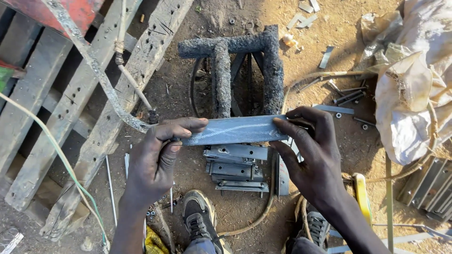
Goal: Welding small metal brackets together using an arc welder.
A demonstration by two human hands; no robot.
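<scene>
I observe the left hand (157, 157) closed on one end of a flat grey metal strip (234, 130), thumb beneath and fingers on top. The right hand (313, 153) grips the opposite end. The strip is held level above a stack of metal brackets (235, 169) lying on the dirt ground (179, 94), just before a blackened welded frame (245, 66).

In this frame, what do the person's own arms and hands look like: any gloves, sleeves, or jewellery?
Both the left hand and the right hand are bare: no gloves, rings or wristbands show. The forearms are uncovered too, with no sleeve in view down to the frame's bottom edge. The hands look dusty and grimy, with short fingernails.
</scene>
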